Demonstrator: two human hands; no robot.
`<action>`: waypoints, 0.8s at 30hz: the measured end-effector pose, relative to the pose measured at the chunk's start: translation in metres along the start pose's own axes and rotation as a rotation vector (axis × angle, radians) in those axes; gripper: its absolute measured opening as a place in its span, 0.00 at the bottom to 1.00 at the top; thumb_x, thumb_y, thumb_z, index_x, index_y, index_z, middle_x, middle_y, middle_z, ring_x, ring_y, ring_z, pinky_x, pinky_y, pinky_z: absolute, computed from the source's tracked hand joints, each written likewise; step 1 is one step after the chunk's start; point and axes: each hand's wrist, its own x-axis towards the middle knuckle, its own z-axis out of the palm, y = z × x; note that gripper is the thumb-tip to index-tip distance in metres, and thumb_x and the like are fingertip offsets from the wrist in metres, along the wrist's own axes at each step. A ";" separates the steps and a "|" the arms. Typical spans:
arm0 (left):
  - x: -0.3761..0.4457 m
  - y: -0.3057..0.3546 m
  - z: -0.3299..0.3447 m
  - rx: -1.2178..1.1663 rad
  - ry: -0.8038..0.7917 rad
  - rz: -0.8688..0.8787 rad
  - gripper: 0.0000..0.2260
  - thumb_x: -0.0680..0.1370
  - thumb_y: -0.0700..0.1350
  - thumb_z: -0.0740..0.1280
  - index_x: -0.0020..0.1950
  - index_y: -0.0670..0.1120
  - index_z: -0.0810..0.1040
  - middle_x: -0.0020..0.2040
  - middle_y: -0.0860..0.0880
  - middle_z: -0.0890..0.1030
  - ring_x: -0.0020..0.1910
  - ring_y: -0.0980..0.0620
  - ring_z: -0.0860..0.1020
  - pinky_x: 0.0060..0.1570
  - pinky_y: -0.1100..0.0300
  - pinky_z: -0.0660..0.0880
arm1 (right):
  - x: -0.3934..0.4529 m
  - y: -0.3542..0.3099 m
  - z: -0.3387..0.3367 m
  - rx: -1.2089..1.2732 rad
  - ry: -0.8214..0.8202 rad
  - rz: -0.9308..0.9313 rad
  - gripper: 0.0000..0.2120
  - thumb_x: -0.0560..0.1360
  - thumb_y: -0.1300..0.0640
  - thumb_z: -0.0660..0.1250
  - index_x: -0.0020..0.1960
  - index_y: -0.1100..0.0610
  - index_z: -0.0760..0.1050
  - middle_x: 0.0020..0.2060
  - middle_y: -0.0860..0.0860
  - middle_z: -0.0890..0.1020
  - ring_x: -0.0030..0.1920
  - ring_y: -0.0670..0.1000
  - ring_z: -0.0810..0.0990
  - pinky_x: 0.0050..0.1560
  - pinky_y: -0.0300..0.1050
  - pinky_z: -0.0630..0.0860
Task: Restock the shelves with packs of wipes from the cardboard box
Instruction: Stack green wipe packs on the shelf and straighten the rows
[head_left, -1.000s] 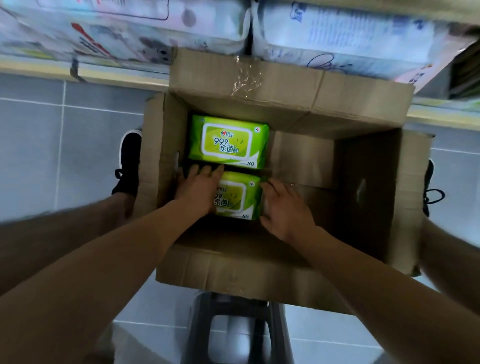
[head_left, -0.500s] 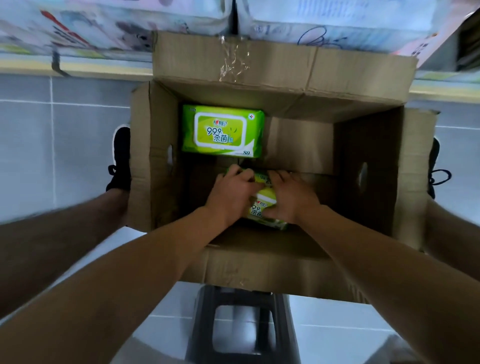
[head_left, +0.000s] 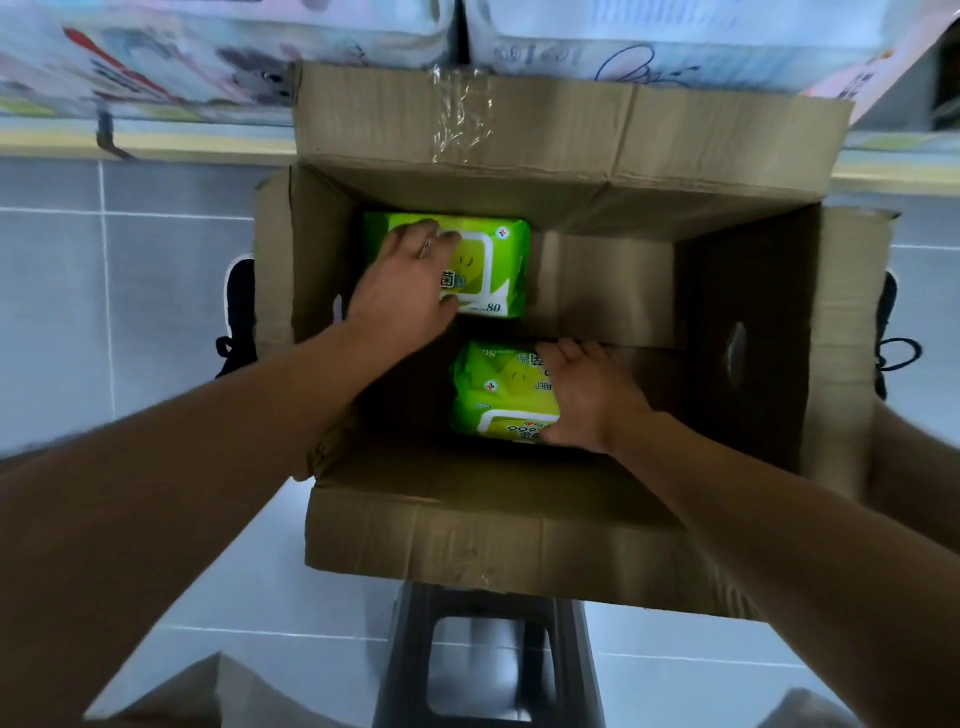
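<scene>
Cardboard box (head_left: 493, 540) on grey tiled floor (head_left: 156, 312); left hand (head_left: 410, 291) spread on far pack (head_left: 498, 260), right hand (head_left: 587, 400) gripping near pack (head_left: 493, 405).

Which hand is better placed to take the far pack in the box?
Left. The left hand already lies on the far pack; the right hand holds the near packs.

Lime-green wipes packs (head_left: 506, 270), plain brown cardboard box (head_left: 519, 535), grey tiles (head_left: 156, 291)

Two packs in the cardboard box (head_left: 519, 535) before me.
Far pack (head_left: 493, 260) under my left hand (head_left: 405, 291); near pack (head_left: 493, 400) beside my right hand (head_left: 587, 400).
</scene>
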 end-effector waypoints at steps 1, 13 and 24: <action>0.010 -0.001 0.000 0.027 -0.045 -0.021 0.33 0.70 0.48 0.71 0.73 0.45 0.64 0.72 0.41 0.65 0.69 0.37 0.63 0.66 0.41 0.67 | -0.003 0.001 0.001 -0.001 0.025 0.005 0.50 0.60 0.39 0.76 0.74 0.54 0.57 0.67 0.53 0.67 0.64 0.58 0.68 0.66 0.53 0.63; 0.009 0.011 0.001 0.199 -0.161 -0.027 0.39 0.60 0.60 0.77 0.65 0.47 0.67 0.63 0.42 0.67 0.61 0.38 0.65 0.62 0.40 0.65 | -0.013 0.019 0.006 -0.111 0.210 0.005 0.49 0.55 0.45 0.79 0.71 0.54 0.64 0.61 0.53 0.73 0.60 0.59 0.72 0.62 0.56 0.67; -0.006 0.021 -0.002 0.142 -0.323 -0.174 0.50 0.59 0.62 0.76 0.75 0.57 0.54 0.66 0.43 0.71 0.64 0.37 0.68 0.62 0.41 0.64 | -0.027 0.017 0.005 -0.124 0.200 0.016 0.49 0.57 0.45 0.77 0.73 0.53 0.61 0.65 0.52 0.70 0.63 0.59 0.69 0.64 0.54 0.62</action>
